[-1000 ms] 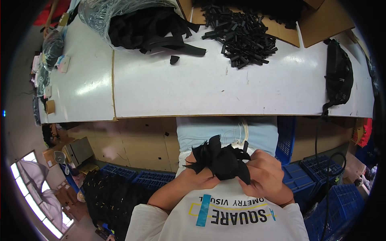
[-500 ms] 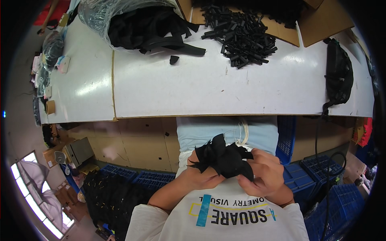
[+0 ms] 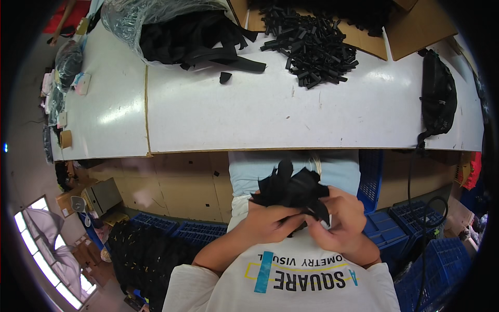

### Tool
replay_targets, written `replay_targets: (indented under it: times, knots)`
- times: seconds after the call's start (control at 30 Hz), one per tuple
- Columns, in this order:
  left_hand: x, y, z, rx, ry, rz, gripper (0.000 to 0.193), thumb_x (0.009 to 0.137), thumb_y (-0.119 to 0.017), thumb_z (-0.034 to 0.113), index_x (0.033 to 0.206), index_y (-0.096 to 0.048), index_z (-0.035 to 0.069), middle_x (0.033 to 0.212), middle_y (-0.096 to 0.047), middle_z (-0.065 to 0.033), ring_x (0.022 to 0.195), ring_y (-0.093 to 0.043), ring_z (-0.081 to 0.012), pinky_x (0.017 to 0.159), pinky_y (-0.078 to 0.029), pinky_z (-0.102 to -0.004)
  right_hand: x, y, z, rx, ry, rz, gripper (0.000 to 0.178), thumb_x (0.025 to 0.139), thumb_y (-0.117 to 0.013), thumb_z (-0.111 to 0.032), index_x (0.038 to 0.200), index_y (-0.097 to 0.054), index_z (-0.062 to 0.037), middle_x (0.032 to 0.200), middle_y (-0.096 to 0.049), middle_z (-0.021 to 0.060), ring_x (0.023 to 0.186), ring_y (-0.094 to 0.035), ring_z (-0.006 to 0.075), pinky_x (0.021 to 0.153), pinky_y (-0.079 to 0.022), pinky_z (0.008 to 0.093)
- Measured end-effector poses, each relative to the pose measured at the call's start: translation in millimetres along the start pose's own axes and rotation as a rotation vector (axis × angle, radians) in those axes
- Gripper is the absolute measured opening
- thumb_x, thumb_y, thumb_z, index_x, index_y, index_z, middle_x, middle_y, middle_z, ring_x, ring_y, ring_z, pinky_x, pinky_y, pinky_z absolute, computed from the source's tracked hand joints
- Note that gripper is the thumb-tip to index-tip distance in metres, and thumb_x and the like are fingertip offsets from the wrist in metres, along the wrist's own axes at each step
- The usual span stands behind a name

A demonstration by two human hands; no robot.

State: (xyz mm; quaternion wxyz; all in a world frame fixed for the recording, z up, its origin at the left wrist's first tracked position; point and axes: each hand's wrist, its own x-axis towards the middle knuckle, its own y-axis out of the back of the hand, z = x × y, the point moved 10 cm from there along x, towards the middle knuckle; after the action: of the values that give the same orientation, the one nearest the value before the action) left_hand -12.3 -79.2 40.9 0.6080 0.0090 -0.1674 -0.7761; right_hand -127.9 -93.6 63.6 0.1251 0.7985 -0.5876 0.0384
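A bunch of black fabric pieces (image 3: 292, 188) is held up over my lap, its loose ends sticking out above my fingers. My left hand (image 3: 270, 224) wraps round the bunch from below. The fingers of my right hand (image 3: 338, 221) are closed at the bunch's right side, pinching a dark piece close to the left thumb. What lies inside the two grips is partly hidden. Beyond the hands, on the white table (image 3: 223, 119), lie a pile of small black plastic buckles or clips (image 3: 314, 52) and a clear plastic bag (image 3: 122, 26) spilling black fabric strips (image 3: 192, 39).
One small black scrap (image 3: 225, 78) lies before the bag. A cardboard box (image 3: 421, 31) stands behind the pile; a black pouch (image 3: 438, 96) lies at the table's right end. Blue crates (image 3: 436, 275) stand on the right, and a black fabric heap (image 3: 140, 260) on the left.
The bunch has tipped up and away from me. My hands have drawn closer together, with both thumbs now nearly meeting below it.
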Motion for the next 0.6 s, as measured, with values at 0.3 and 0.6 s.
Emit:
replay_targets:
  times: [0.3, 0.6]
  knots:
    - [7.1, -7.9, -15.6, -0.083, 0.067, -0.1, 0.013, 0.07, -0.07, 0.006, 0.081, -0.067, 0.004, 0.071, -0.064, -0.0045, 0.051, -0.057, -0.0131, 0.051, -0.046, -0.0228, -7.5, 1.3, 22.3, 0.05, -0.166, 0.049, 0.016, 0.068, -0.068, 0.003, 0.072, -0.054, -0.0021, 0.059, -0.052, 0.0048, 0.048, -0.045, 0.0114, 0.045, -0.034, 0.0222]
    - [7.8, 1.0, -22.1, -0.193, 0.297, -0.018, 0.02, 0.067, -0.074, 0.003, 0.084, -0.067, -0.004, 0.074, -0.064, -0.0091, 0.067, -0.059, -0.0098, 0.059, -0.046, -0.0192, -3.4, 10.6, 12.4, 0.032, -0.098, 0.121, 0.013, 0.07, -0.064, 0.005, 0.08, -0.058, -0.0004, 0.06, -0.054, 0.006, 0.049, -0.049, 0.0135, 0.044, -0.036, 0.0248]
